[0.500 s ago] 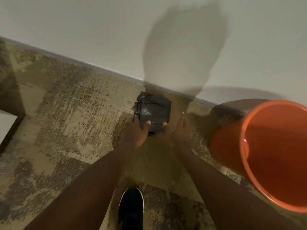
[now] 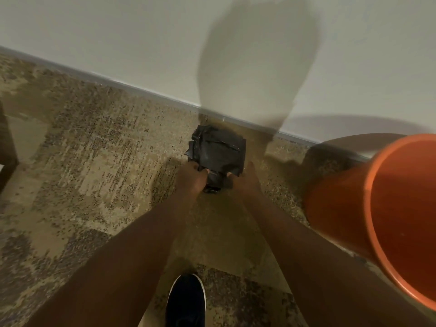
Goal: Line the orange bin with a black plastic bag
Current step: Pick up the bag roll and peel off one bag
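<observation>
on speckled carpet (image 2: 99,149), hands perhaps pinch crinkled folded bag (image 2: 219,153).

nothing here can be read: no words, labels, brands or numbers on anything in sight from where i stand.

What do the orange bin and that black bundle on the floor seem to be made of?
The orange bin looks like smooth moulded plastic: even colour, thin rolled rim, dull sheen. The black bag appears to be thin plastic film, folded, with creases catching glossy highlights.
</observation>
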Action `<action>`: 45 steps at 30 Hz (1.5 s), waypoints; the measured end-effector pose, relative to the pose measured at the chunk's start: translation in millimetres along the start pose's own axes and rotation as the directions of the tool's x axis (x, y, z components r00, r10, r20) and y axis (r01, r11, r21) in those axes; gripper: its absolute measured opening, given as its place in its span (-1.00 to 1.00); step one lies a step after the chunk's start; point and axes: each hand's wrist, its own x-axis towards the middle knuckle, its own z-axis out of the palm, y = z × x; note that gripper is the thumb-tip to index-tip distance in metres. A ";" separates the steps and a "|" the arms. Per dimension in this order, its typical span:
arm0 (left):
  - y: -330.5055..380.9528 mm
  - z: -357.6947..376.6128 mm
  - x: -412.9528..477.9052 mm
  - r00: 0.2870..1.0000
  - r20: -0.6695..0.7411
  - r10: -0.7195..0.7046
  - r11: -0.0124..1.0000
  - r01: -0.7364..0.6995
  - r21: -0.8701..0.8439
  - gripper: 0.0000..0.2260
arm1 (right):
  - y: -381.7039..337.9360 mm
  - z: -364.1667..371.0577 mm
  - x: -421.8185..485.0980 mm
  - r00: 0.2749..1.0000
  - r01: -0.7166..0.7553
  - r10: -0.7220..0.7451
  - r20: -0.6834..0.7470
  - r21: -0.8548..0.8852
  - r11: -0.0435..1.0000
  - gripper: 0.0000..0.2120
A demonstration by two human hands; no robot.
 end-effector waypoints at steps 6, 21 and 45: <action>16.9 -9.2 -27.8 0.968 -0.105 0.229 0.973 -0.230 0.003 -0.94 | -6.8 -5.9 -6.5 0.991 -0.012 0.007 -0.135 -0.037 0.999 -0.45; 52.8 3.4 -93.9 0.761 -0.081 0.643 0.757 -0.616 0.218 -0.92 | -50.5 -26.7 -34.8 1.000 -0.005 0.007 -0.008 0.149 0.989 -0.42; 188.9 -72.1 -198.6 0.915 0.385 0.125 0.667 0.210 -0.715 -0.81 | -121.6 -183.4 -178.1 0.984 0.108 -0.161 0.078 0.456 0.884 -0.70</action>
